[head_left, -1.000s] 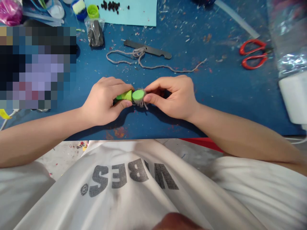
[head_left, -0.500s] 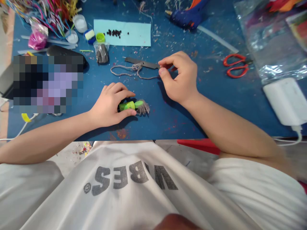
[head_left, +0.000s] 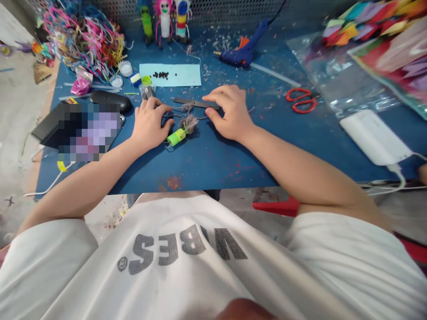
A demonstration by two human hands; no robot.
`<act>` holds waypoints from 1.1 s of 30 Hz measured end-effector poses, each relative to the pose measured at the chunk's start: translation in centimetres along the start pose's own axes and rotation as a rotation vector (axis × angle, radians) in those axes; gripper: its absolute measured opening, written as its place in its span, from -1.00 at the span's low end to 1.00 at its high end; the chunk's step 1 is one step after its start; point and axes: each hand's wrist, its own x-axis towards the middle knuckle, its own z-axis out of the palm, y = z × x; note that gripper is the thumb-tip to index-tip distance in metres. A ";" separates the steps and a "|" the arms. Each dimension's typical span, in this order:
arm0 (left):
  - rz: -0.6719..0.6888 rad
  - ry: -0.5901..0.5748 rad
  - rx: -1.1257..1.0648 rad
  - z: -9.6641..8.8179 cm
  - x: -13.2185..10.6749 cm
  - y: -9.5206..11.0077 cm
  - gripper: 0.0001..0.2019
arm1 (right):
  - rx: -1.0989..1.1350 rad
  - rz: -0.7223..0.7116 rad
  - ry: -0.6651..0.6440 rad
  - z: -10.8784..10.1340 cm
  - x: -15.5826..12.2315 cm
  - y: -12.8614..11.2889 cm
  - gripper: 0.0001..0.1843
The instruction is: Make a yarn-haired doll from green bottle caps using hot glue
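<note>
My left hand (head_left: 151, 123) rests with fingers apart beside the small green tube-shaped figure (head_left: 176, 136), which lies on its side with a tuft of grey yarn strands (head_left: 189, 123) at its upper end. The hand is near a grey yarn loop (head_left: 169, 116); whether its fingertips touch the yarn, I cannot tell. My right hand (head_left: 231, 113) is over the right end of a flat dark grey strip (head_left: 196, 103), thumb and forefinger spread on either side of it. Grey yarn is looped around the strip's middle.
Behind lie a light-blue paper (head_left: 187, 75) with black beads, a glue gun (head_left: 238, 55) and several finished yarn dolls (head_left: 165, 24). Red scissors (head_left: 302, 106) and a white power bank (head_left: 373, 137) are on the right. At left are a yarn heap (head_left: 85, 42) and a phone (head_left: 96, 138).
My left hand has let go of the green figure and moved up beside the yarn. My right thumb and forefinger have parted at the strip. The view now takes in more of the table's back.
</note>
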 end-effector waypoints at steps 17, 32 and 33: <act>-0.018 -0.077 -0.570 -2.9 -2.5 2.3 -0.41 | 0.859 -0.082 -0.251 0.5 0.5 -2.4 -0.19; -0.048 0.079 -0.851 -2.7 -1.4 2.3 -0.32 | 0.946 0.340 0.179 -1.1 1.3 -1.5 -0.09; -0.046 0.065 -0.811 -3.0 -1.0 2.8 -0.33 | 0.932 0.352 0.228 -1.1 1.5 -0.9 -0.09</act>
